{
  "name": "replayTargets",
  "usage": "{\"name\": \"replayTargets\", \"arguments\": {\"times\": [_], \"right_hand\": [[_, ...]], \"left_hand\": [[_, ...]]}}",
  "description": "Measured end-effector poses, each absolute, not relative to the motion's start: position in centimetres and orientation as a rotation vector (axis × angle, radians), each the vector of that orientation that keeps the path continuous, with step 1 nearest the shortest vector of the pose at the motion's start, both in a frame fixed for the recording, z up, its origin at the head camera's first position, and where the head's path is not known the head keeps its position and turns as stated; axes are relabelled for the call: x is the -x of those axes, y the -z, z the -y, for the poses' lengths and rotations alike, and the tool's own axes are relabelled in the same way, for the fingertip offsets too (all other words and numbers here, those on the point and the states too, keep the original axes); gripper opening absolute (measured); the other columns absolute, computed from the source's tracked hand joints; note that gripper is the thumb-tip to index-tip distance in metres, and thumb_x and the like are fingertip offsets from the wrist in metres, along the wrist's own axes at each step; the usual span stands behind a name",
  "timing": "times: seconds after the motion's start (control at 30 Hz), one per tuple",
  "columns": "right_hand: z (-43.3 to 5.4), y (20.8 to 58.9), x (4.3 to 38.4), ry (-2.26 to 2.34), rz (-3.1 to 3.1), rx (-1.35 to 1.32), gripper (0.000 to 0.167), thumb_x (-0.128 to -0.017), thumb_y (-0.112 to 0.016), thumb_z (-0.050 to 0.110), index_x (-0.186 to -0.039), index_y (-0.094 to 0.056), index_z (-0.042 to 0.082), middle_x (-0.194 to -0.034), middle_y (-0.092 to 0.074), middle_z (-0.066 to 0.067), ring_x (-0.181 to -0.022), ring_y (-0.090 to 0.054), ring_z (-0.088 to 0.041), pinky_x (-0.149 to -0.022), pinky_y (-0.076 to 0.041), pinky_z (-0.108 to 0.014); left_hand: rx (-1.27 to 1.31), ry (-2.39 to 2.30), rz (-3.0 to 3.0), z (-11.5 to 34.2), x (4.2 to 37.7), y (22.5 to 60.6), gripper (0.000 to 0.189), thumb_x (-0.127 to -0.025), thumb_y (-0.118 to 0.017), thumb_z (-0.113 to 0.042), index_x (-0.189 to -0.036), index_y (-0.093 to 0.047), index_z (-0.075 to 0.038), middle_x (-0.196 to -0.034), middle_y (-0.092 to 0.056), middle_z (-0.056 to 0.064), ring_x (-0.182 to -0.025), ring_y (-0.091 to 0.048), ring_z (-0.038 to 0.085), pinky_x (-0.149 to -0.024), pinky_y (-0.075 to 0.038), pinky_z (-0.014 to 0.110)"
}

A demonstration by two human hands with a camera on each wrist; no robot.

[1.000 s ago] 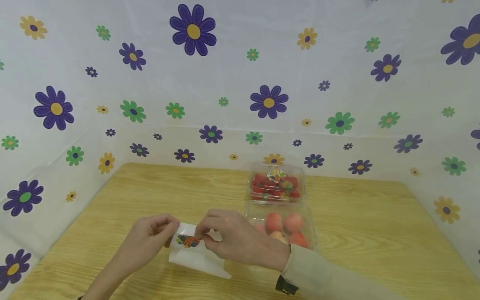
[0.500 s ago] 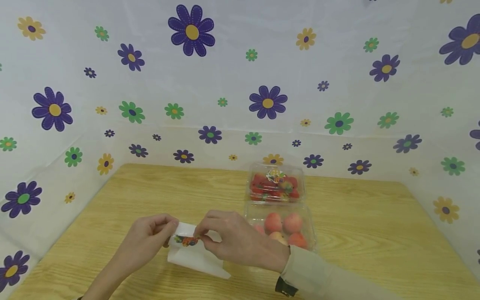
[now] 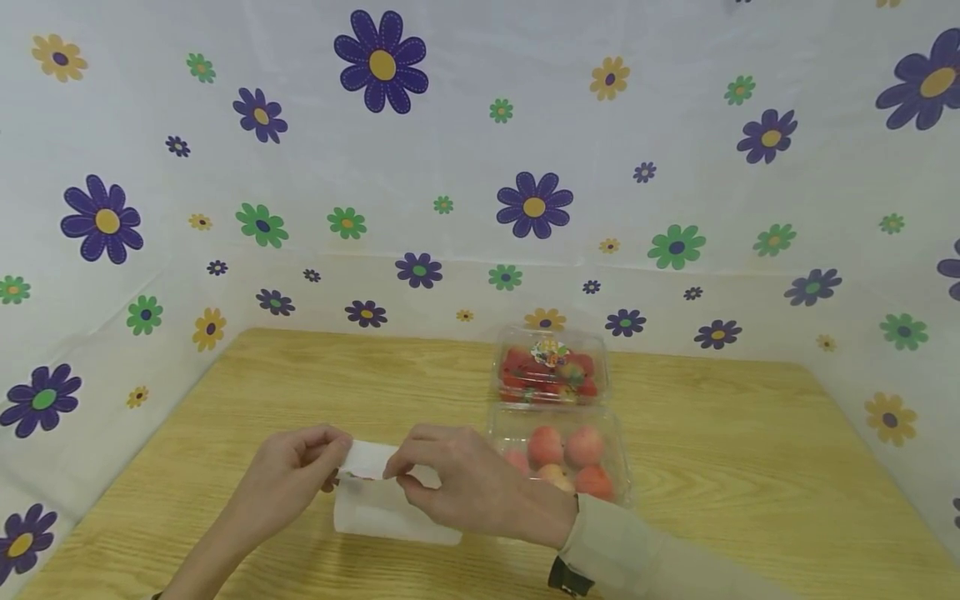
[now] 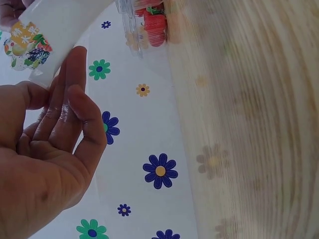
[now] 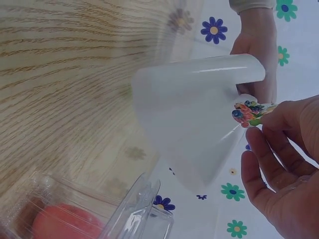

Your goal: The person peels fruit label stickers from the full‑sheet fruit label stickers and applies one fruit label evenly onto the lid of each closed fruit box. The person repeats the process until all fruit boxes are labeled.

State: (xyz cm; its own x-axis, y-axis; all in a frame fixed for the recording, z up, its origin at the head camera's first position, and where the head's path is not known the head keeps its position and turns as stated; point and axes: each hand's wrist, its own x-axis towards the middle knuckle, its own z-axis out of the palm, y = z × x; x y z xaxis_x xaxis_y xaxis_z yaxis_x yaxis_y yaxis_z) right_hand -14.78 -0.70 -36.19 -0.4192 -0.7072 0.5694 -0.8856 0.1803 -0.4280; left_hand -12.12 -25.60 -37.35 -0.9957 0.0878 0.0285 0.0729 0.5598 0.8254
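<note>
A white glossy sheet of backing paper (image 3: 393, 510) curls between the two hands, its lower part hanging over the table. My left hand (image 3: 288, 471) pinches its left edge between thumb and fingers. A sticker printed with colourful fruit (image 5: 246, 112) stands up from the bend of the sheet. My right hand (image 3: 465, 479) pinches the sticker's edge between thumb and index finger. The printed face of the sticker (image 4: 30, 47) shows well in the left wrist view, while in the head view it is almost hidden.
Behind the right hand, a clear plastic box (image 3: 622, 450) holds several peach-like fruits (image 3: 546, 447). Further back stands a lidded clear box (image 3: 498, 367) of strawberries, with a fruit sticker (image 3: 550, 353) on its lid. A flowered cloth (image 3: 450, 150) surrounds the wooden table (image 3: 720, 467).
The top of the backing paper has folded over toward the front, and the sticker's printed face has turned out of the head view. Both hands keep their pinch and have barely moved.
</note>
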Motion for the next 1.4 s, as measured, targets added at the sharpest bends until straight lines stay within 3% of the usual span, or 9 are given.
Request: {"name": "replayTargets", "arguments": {"times": [0.43,0.77,0.97,1.4], "right_hand": [[0.87,36.32,14.63,-1.113,2.223,-1.534,0.012,-0.087,-0.074,-0.003,-0.093,-0.075,0.007,-0.093,-0.074,-0.003,-0.077,-0.063,-0.009,-0.068,-0.045,-0.007],[0.76,36.41,14.68,-1.054,2.208,-1.544,0.011,-0.087,-0.075,-0.001,-0.094,-0.075,0.008,-0.093,-0.075,-0.002,-0.079,-0.064,-0.006,-0.069,-0.047,-0.006],[0.79,36.42,14.5,-1.112,2.238,-1.541,0.011,-0.088,-0.075,-0.002,-0.094,-0.076,0.007,-0.095,-0.076,-0.003,-0.081,-0.067,-0.011,-0.07,-0.052,-0.013],[0.67,36.38,14.28,-1.127,2.285,-1.541,0.012,-0.089,-0.074,-0.001,-0.096,-0.075,0.008,-0.1,-0.076,-0.003,-0.086,-0.067,-0.011,-0.075,-0.051,-0.011]], "left_hand": [[-0.079,-1.462,-2.768,25.67,12.09,37.12,0.029,-0.107,-0.056,-0.025,-0.112,-0.072,-0.001,-0.097,-0.078,0.007,-0.073,-0.066,0.009,-0.067,-0.059,0.027],[-0.083,-1.464,-2.785,25.71,12.1,37.08,0.029,-0.107,-0.056,-0.027,-0.107,-0.072,-0.003,-0.088,-0.077,0.004,-0.071,-0.066,0.01,-0.066,-0.059,0.028],[-0.067,-1.475,-2.78,25.71,12.19,37.21,0.029,-0.107,-0.056,-0.026,-0.11,-0.072,-0.002,-0.092,-0.077,0.005,-0.072,-0.065,0.009,-0.066,-0.058,0.026],[-0.06,-1.449,-2.792,25.7,12.1,36.99,0.031,-0.107,-0.056,-0.028,-0.111,-0.072,-0.002,-0.089,-0.077,0.003,-0.072,-0.066,0.01,-0.066,-0.057,0.026]]}}
